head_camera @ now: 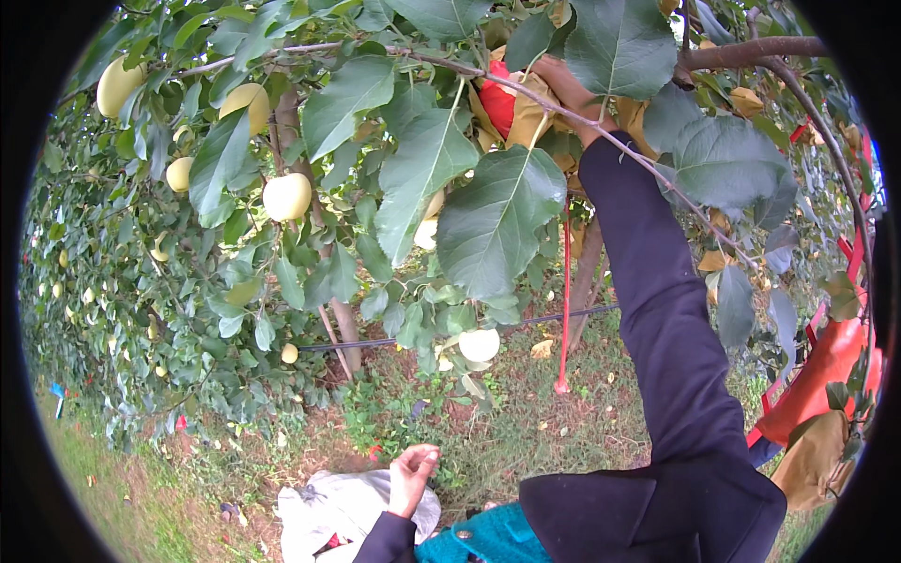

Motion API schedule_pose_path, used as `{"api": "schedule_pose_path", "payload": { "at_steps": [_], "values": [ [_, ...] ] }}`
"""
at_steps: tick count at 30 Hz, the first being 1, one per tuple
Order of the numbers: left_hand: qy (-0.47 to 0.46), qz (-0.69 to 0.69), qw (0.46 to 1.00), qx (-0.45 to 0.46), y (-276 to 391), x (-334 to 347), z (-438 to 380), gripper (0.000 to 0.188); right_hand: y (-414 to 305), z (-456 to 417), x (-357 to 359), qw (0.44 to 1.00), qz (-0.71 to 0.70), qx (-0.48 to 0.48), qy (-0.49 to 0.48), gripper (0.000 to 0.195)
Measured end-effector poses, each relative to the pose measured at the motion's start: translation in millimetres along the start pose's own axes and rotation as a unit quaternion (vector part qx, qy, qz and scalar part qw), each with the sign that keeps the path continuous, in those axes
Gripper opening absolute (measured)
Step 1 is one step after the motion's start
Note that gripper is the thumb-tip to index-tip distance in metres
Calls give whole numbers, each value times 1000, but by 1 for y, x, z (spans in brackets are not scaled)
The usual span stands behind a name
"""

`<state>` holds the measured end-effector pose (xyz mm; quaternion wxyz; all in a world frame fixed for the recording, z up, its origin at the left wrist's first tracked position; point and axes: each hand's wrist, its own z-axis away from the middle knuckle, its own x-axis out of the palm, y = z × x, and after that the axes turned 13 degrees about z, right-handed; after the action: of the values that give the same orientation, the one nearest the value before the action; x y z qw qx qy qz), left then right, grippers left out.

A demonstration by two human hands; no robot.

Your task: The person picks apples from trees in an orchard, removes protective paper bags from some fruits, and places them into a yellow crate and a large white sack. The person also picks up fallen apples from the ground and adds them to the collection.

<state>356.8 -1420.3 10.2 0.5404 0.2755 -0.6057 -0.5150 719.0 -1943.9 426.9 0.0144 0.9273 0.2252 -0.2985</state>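
Observation:
My right hand (pixel 565 88) reaches up among the leaves at the top, against a brown paper fruit bag (pixel 529 109) with a red inner layer (pixel 497 102). Leaves and the bag hide its fingers, so its grip does not show. Low in the view, my left hand (pixel 414 473) is raised with fingers bent and thumb near the fingertips; whether it holds something small cannot be told. A white sack (pixel 331 510) lies just beside and below it. Pale yellow apples (pixel 287 198) hang uncovered to the left of the bag.
A thin branch (pixel 450 65) crosses in front of my right forearm. A thicker branch (pixel 760 51) is at upper right. A red strap (pixel 566 302) hangs down mid-view. An orange-red bag (pixel 820 380) and another brown paper bag (pixel 813 457) are at the right. A dark hose (pixel 359 344) runs behind.

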Motion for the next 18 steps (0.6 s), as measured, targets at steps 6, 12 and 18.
{"api": "schedule_pose_path", "payload": {
  "at_steps": [6, 12, 18],
  "values": [
    [51, -26, 998, -2, 0, -13, 5, 19, -95, 80, 63, 949, -297, 60, -81, 56],
    [32, -17, 999, -3, -4, -11, 8, 18, -208, 103, 2, 840, -515, 87, -147, 55],
    [27, -18, 999, -3, -8, -7, 9, 17, -203, 97, 22, 889, -427, 96, -134, 56]
  ]
}}
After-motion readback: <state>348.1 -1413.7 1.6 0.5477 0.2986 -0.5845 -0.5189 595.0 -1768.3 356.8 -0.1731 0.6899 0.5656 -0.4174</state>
